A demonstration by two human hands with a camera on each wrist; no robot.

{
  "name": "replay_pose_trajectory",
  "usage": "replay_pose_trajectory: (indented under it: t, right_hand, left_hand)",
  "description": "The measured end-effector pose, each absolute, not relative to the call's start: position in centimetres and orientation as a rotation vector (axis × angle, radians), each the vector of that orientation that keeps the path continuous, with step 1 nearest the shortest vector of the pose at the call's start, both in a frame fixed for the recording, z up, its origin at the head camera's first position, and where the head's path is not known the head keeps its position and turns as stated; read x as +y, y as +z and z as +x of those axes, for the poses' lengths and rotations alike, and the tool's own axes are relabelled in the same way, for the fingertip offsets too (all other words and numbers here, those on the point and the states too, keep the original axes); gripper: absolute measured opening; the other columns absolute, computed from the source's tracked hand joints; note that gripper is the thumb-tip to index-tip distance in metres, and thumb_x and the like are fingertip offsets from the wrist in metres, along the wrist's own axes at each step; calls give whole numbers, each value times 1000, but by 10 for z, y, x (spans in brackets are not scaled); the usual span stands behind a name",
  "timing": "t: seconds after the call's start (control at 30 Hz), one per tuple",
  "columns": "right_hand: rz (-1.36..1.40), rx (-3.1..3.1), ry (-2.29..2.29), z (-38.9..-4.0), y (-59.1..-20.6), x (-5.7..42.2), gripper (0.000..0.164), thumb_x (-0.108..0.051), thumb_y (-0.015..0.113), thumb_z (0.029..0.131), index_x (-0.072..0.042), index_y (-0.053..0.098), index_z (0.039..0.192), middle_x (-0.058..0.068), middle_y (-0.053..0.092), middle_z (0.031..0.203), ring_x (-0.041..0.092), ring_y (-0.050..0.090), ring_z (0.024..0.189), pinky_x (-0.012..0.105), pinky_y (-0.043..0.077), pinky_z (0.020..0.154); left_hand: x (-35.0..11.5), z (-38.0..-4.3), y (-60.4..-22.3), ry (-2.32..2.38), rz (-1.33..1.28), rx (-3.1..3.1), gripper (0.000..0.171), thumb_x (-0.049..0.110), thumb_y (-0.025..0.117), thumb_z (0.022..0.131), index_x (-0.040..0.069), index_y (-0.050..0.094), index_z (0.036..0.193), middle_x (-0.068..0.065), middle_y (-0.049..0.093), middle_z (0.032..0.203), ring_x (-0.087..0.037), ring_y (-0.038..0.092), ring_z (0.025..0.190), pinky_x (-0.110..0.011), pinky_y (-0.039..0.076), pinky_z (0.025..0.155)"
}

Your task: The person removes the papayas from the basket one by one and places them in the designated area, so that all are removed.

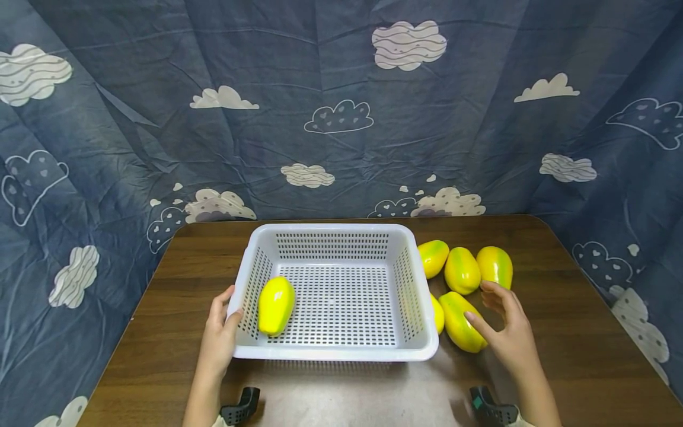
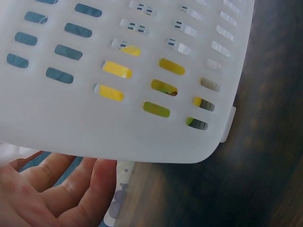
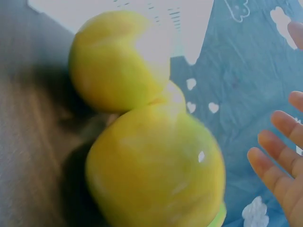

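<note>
A white perforated plastic basket [image 1: 336,354] stands on the table, with one yellow papaya [image 1: 275,305] lying at its left end. My left hand [image 1: 217,332] holds the basket's left side, thumb over the rim and fingers outside; in the left wrist view these fingers [image 2: 97,189] pass behind the rim. Several yellow-green papayas lie right of the basket, the front one [image 1: 461,323] beside a partly hidden one [image 1: 437,313]. Over this group my right hand [image 1: 507,332] hovers with fingers spread, nearest the front papaya. The right wrist view shows its fingers [image 3: 279,156] apart from the papayas [image 3: 156,165].
The brown wooden table [image 1: 555,332] meets a blue cloud-patterned cloth [image 1: 341,148] at the back and sides. Three more papayas lie in a row behind the front ones, including a middle one [image 1: 462,271] and a right one [image 1: 494,265].
</note>
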State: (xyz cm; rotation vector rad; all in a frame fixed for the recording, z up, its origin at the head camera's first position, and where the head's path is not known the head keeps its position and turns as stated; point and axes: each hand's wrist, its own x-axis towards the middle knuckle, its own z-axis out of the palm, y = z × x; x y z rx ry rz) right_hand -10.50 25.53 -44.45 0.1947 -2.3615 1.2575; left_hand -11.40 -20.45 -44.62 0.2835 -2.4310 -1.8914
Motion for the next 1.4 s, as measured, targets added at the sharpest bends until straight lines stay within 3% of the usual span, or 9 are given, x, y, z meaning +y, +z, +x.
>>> replay_pose_trajectory:
  t: [0.33, 0.67, 0.83, 1.1, 1.27, 1.4]
  right_hand:
    - [334, -2340, 1200, -109, -401, 231, 68, 14, 71, 64, 6, 43, 125, 18, 48, 114, 3, 43, 102, 11, 32, 87]
    - [507, -2293, 1165, -123, -370, 213, 71, 18, 72, 58, 8, 44, 122, 22, 49, 116, 5, 42, 104, 13, 31, 89]
    - [540, -2334, 1132, -137, -373, 212, 75, 11, 77, 58, -1, 45, 126, 13, 48, 122, 4, 41, 106, 14, 30, 90]
    - [616, -2361, 1183, -150, -363, 193, 74, 2, 78, 62, -7, 45, 128, 7, 49, 123, 17, 44, 106, 17, 30, 92]
    - [708, -2348, 1239, -156, -351, 174, 69, 7, 76, 62, 2, 45, 124, 14, 50, 119, 27, 46, 103, 20, 33, 91]
    - [797, -2355, 1305, -160, -340, 157, 63, 10, 72, 66, 8, 43, 122, 20, 48, 117, 33, 46, 102, 28, 36, 91]
  left_hand:
    - [-205, -115, -447, -1893, 281, -2434, 47, 11, 37, 94, 15, 24, 139, -20, 41, 130, -34, 49, 110, -49, 40, 86]
    - [-205, -115, -448, -1881, 284, -2440, 47, 12, 38, 94, 15, 24, 139, -20, 43, 128, -33, 49, 109, -50, 39, 87]
    - [-206, -114, -448, -1884, 284, -2439, 47, 12, 38, 94, 16, 25, 139, -20, 44, 127, -33, 50, 107, -49, 41, 86]
    - [-206, -114, -448, -1887, 274, -2440, 47, 13, 38, 95, 16, 24, 140, -20, 43, 128, -34, 49, 109, -50, 39, 87]
    - [-206, -114, -448, -1882, 275, -2445, 48, 12, 38, 94, 16, 24, 140, -20, 42, 129, -33, 49, 109, -50, 39, 87]
    - [-206, -114, -448, -1871, 269, -2449, 48, 12, 38, 94, 15, 24, 140, -20, 42, 129, -33, 49, 109, -50, 40, 86]
